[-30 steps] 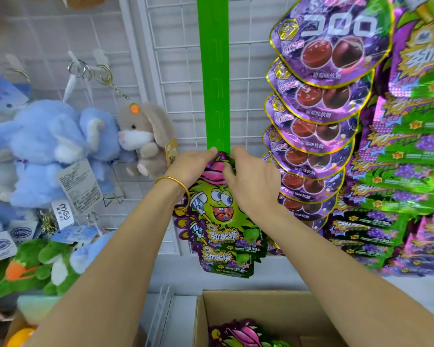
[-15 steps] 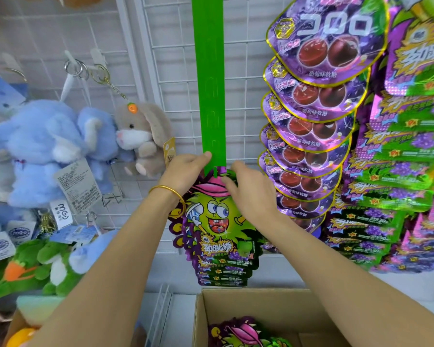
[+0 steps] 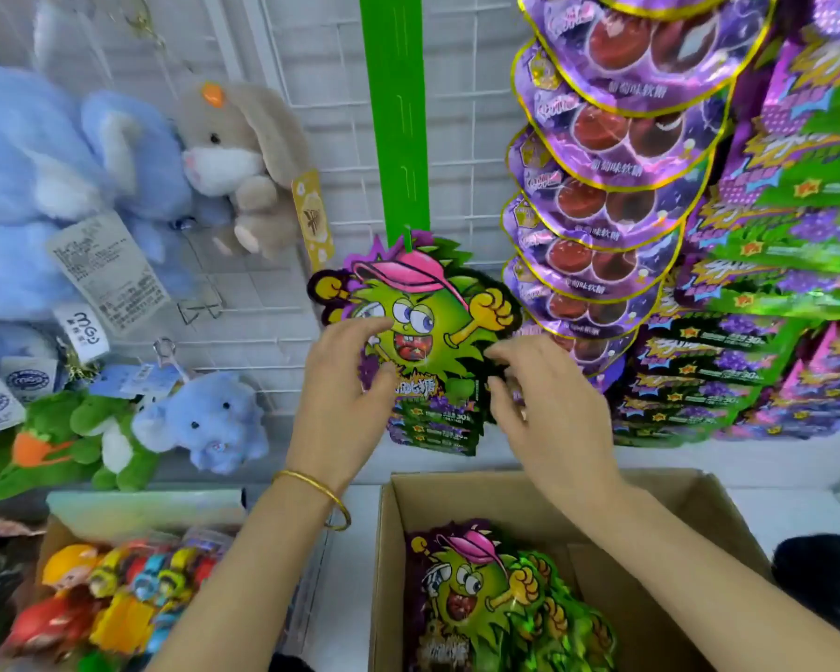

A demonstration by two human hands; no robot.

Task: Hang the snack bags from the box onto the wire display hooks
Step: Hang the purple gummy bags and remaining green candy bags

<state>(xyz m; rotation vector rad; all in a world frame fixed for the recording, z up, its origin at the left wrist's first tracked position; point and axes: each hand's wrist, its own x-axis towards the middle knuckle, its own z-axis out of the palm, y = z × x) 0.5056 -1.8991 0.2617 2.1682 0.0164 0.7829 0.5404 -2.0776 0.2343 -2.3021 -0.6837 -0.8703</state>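
A green monster snack bag (image 3: 425,295) hangs at the lower end of a green display strip (image 3: 398,138) on the white wire grid, with similar bags stacked behind and below it. My left hand (image 3: 340,405) is at the bag's lower left with its fingers spread and relaxed in front of it. At the lower right edge, my right hand (image 3: 549,414) has loosely curled fingers and holds nothing. Below them, an open cardboard box (image 3: 386,550) contains more of the same snack bags (image 3: 481,594).
Purple gummy bags (image 3: 617,152) hang in a column to the right, beside rows of green and purple bags (image 3: 796,244). Plush rabbits (image 3: 234,152) and other soft toys hang on the left. A box of small colourful toys (image 3: 117,599) sits lower left.
Both hands have come down from the top of the bag to its lower sides and let go. The bag now hangs from the strip. The view has tilted down toward the box.
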